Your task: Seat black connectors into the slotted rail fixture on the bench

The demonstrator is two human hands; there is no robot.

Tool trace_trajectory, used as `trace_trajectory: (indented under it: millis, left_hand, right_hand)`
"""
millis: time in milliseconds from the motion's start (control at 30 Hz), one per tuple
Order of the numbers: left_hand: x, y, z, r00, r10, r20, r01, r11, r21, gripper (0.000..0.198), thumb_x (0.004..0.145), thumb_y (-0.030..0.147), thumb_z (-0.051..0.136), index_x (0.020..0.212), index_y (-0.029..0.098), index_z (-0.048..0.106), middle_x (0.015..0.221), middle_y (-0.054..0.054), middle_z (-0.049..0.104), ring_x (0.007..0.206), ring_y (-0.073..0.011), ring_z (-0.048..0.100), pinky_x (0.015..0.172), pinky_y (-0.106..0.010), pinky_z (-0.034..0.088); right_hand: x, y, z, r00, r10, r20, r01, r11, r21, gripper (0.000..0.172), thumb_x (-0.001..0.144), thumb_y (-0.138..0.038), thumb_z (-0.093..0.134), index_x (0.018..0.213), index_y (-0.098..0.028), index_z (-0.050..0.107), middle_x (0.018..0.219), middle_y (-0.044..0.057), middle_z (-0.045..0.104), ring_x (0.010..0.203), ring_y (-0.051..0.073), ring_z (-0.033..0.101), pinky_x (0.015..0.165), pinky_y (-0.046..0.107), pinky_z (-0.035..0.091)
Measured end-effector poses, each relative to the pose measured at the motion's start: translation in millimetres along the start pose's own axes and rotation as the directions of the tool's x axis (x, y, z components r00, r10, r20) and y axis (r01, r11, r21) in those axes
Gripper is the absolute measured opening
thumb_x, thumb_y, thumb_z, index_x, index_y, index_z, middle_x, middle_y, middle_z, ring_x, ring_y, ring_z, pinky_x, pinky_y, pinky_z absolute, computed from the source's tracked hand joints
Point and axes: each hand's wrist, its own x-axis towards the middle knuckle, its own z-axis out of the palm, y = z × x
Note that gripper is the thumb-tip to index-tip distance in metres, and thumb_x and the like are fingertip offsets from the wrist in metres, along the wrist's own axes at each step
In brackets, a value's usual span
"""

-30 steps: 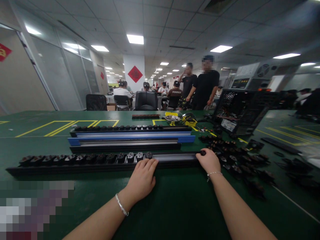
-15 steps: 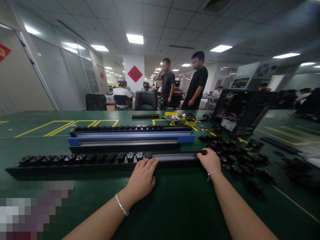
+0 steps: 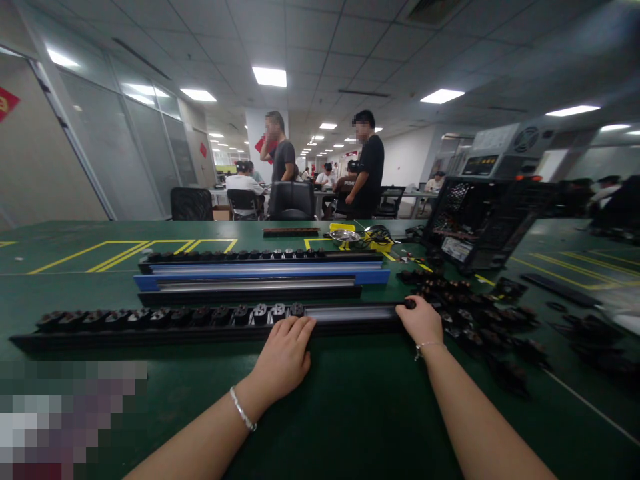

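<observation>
A long black rail [image 3: 200, 339] lies across the table in front of me, a row of black socket modules [image 3: 220, 315] seated along its left and middle length. To the right of that row, its bare metal channel [image 3: 355, 313] shows. My left hand [image 3: 285, 350] is closed over the rail's near edge, fingertips beside the last modules; the thumb is mostly hidden. At the right end of the rail, my right hand [image 3: 423, 323] pinches a small black piece [image 3: 410, 303], mostly covered by the fingers.
Behind lie a blue rail [image 3: 373, 277] and more black rails [image 3: 250, 293]. Loose black parts [image 3: 480, 313] are heaped at right, near an open computer case [image 3: 470, 227]. A metal dish [image 3: 345, 236] stands at the back. Two people [image 3: 370, 160] are beyond the table.
Both hands and the rail stay practically still. In the background, the two standing people have moved to the left.
</observation>
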Motion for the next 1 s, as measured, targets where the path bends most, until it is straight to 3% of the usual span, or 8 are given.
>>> trace_trajectory:
  millis: [1000]
  left_hand:
    - [-1.2,-1.9,2.9,1.000,0.008,-0.022,-0.008,1.000,-0.016,0.056,0.083,0.024,0.045,0.139,0.021,0.037,0.139,-0.005,0.047,0.125,-0.0234,0.038,0.108,-0.043,0.030]
  right_hand:
    - [5.1,7.0,0.9,0.998,0.046,-0.036,-0.046,0.999,0.010,0.043,0.069,-0.033,0.053,0.106,-0.016,0.066,0.097,0.011,0.069,0.090,0.025,0.062,0.080,0.031,0.046]
